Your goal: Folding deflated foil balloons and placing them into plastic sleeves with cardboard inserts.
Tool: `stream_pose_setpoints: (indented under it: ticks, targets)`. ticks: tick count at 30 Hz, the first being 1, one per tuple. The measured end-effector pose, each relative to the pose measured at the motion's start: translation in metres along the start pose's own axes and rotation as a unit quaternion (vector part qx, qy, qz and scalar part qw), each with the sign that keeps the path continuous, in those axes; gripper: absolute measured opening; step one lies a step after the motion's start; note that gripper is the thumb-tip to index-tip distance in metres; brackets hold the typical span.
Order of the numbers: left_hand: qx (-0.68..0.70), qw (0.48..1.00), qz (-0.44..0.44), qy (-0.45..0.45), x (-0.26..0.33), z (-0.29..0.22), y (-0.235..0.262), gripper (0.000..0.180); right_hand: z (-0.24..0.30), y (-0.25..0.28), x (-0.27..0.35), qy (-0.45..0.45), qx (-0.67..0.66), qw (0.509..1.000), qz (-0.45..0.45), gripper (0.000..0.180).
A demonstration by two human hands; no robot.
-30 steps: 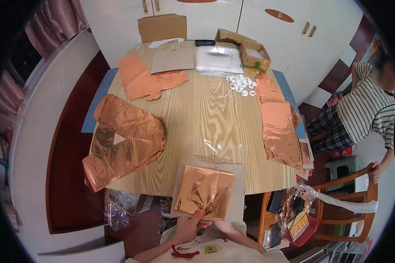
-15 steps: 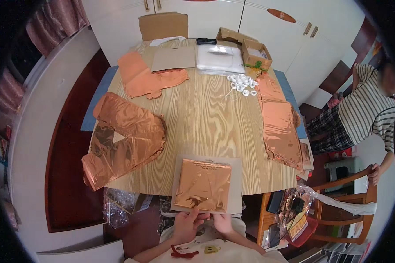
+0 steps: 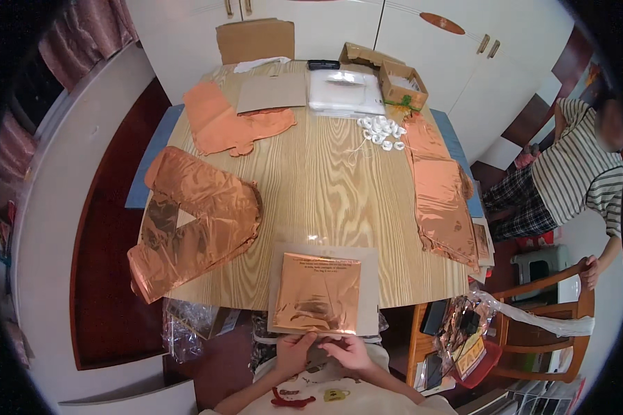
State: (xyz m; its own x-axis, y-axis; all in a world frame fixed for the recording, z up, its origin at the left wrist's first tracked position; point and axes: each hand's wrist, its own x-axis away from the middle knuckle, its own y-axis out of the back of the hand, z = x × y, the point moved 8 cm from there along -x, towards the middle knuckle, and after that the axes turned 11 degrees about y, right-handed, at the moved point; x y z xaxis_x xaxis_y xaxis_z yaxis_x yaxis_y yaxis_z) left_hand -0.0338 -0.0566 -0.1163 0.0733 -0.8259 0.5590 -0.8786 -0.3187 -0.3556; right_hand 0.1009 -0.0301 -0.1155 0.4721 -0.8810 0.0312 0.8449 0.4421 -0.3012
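A flat clear plastic bag (image 3: 370,259) rests over the table's front edge. Inside it a folded copper-coloured foil piece (image 3: 316,294) lies on a grey cardboard sheet (image 3: 369,297). My left hand (image 3: 295,354) is closed, thumb and fingers pinching the bag's near edge. Close beside it my right hand (image 3: 351,354) is also closed at that edge, fingers bent inward. Exactly what lies between the fingertips is partly hidden.
Shiny copper foil balloons (image 3: 214,207) lie at the left, more foil pieces (image 3: 444,200) at the right. White ribbon rolls (image 3: 381,131), clear bags (image 3: 346,97), and an open cardboard box (image 3: 403,86) are at the back. A person (image 3: 567,159) stands right by a wooden chair (image 3: 533,294).
My right hand has come out from beneath the bag to its near edge, beside the left. The foil inside has shifted slightly, and the package now sits a little further left.
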Motion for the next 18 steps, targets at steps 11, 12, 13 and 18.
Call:
stream_pose_setpoints:
  ticks: [11, 12, 13, 18]
  targets:
    - [-0.009, 0.996, -0.081, 0.031, -0.002, -0.01, -0.009, 0.011, -0.002, 0.008, -0.007, 0.006, -0.025, 0.996, -0.09, 0.019]
    - [-0.036, 0.994, -0.092, 0.055, -0.003, -0.008, -0.008, 0.011, -0.006, 0.009, -0.007, -0.002, -0.034, 0.995, -0.095, 0.019]
    - [0.01, 0.997, -0.062, 0.038, -0.003, -0.01, -0.013, 0.011, -0.011, 0.009, -0.006, -0.011, -0.044, 0.994, -0.101, 0.019]
    - [0.053, 0.998, -0.026, -0.007, -0.005, -0.015, -0.014, 0.009, -0.016, 0.007, -0.01, -0.004, -0.062, 0.992, -0.111, 0.017]
